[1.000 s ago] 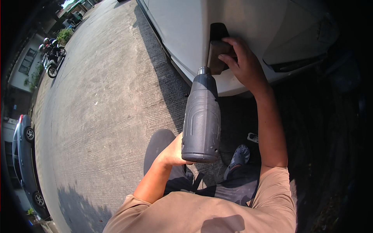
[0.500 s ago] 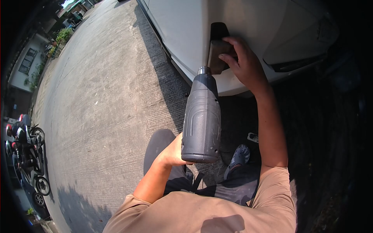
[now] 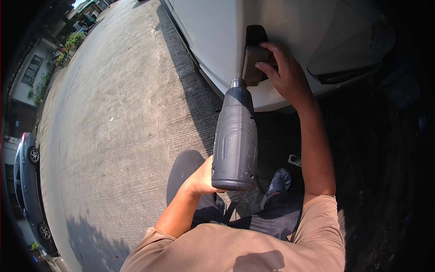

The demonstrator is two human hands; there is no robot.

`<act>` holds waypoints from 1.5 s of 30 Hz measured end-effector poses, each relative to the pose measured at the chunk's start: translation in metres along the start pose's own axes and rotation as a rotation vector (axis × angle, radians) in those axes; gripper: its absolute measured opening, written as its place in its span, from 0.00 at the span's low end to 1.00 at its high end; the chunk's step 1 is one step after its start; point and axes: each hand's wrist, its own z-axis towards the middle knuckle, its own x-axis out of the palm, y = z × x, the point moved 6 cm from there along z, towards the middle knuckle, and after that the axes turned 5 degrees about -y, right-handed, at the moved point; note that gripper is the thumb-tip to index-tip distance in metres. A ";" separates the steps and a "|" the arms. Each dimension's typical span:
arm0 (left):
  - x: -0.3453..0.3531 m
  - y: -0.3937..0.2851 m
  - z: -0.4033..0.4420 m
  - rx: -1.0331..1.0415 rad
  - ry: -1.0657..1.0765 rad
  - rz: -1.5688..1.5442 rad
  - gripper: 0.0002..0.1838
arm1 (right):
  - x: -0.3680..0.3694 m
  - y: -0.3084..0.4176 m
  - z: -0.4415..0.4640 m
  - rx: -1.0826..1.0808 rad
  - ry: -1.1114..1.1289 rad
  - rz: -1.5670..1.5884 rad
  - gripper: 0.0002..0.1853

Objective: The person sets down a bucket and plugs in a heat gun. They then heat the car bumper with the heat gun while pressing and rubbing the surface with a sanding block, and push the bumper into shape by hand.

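Observation:
My left hand (image 3: 199, 177) is wrapped round the handle of a dark grey heat gun (image 3: 234, 140); the gun's body hides most of the fingers. Its metal nozzle (image 3: 237, 82) points away from me, at the lower edge of a dark, brownish-faced piece (image 3: 253, 61) on the car's white bumper (image 3: 217, 43). My right hand (image 3: 287, 75) pinches the right edge of that piece between thumb and fingers. A black part (image 3: 256, 35) shows just above it, against the bumper. Whether the nozzle touches the piece I cannot tell.
Ridged concrete road (image 3: 122, 113) stretches to the left. A parked grey car (image 3: 31, 195) stands across it, with plants (image 3: 74, 41) farther up. Near my shoe (image 3: 281, 181) a white power strip (image 3: 294, 160) lies on the shaded ground.
The motorcycle and rider at the far left have gone from view, uncovering the parked grey car. Both hands, the heat gun and the dark piece stay almost where they were.

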 end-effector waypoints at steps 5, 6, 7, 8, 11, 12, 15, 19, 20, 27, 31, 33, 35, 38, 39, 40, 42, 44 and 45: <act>0.001 0.000 0.000 -0.031 -0.021 -0.048 0.46 | 0.000 -0.001 -0.001 -0.006 -0.006 0.004 0.23; 0.001 0.001 0.000 -0.045 -0.028 -0.061 0.46 | 0.000 -0.001 -0.001 -0.001 -0.004 0.002 0.23; 0.001 0.001 0.000 -0.044 -0.027 -0.045 0.47 | 0.000 0.000 -0.001 0.005 -0.002 -0.001 0.23; 0.000 0.002 0.000 -0.043 -0.026 -0.029 0.47 | 0.000 0.000 -0.001 0.010 0.000 -0.003 0.23; -0.001 0.002 0.000 -0.047 -0.041 -0.016 0.47 | 0.000 0.000 -0.001 0.017 0.000 0.005 0.23; -0.001 0.002 0.000 -0.051 -0.049 -0.019 0.47 | 0.000 0.000 -0.001 0.007 -0.006 0.002 0.23; 0.000 0.002 -0.001 -0.072 -0.043 -0.026 0.46 | -0.001 0.001 0.000 -0.012 -0.018 -0.005 0.23; -0.001 0.003 0.000 -0.055 -0.017 -0.006 0.45 | -0.001 0.002 0.000 -0.022 -0.024 -0.005 0.23; -0.004 0.006 -0.001 -0.048 -0.010 0.004 0.46 | -0.001 0.002 0.000 -0.027 -0.026 -0.004 0.23; -0.004 0.006 -0.001 -0.055 -0.023 -0.032 0.49 | -0.001 0.001 0.000 -0.018 -0.023 -0.003 0.23; -0.002 0.004 -0.001 -0.089 -0.025 -0.040 0.49 | -0.001 0.001 0.000 -0.010 -0.016 0.000 0.23; -0.003 0.004 -0.001 -0.088 -0.022 -0.036 0.49 | -0.001 0.001 0.000 -0.012 -0.015 -0.004 0.23; -0.002 0.002 0.000 -0.081 -0.023 -0.035 0.48 | -0.001 0.001 0.001 -0.018 -0.014 -0.009 0.23; -0.001 0.001 -0.001 -0.068 -0.041 -0.046 0.47 | -0.001 0.002 0.001 -0.013 -0.021 0.001 0.23; -0.002 0.001 -0.001 -0.065 -0.049 -0.051 0.47 | -0.001 0.003 0.001 -0.023 -0.026 0.001 0.23; -0.002 0.001 -0.001 -0.046 -0.026 -0.050 0.46 | 0.000 0.003 0.001 -0.032 -0.030 0.000 0.23; -0.004 0.002 0.000 -0.009 0.020 -0.050 0.45 | -0.001 0.003 0.001 -0.037 -0.035 0.009 0.23; 0.001 -0.003 0.001 -0.016 0.057 -0.053 0.43 | -0.001 0.005 0.002 -0.032 -0.033 0.030 0.23; 0.002 -0.005 0.003 0.010 0.059 -0.068 0.41 | 0.002 0.005 0.007 -0.014 -0.020 0.011 0.23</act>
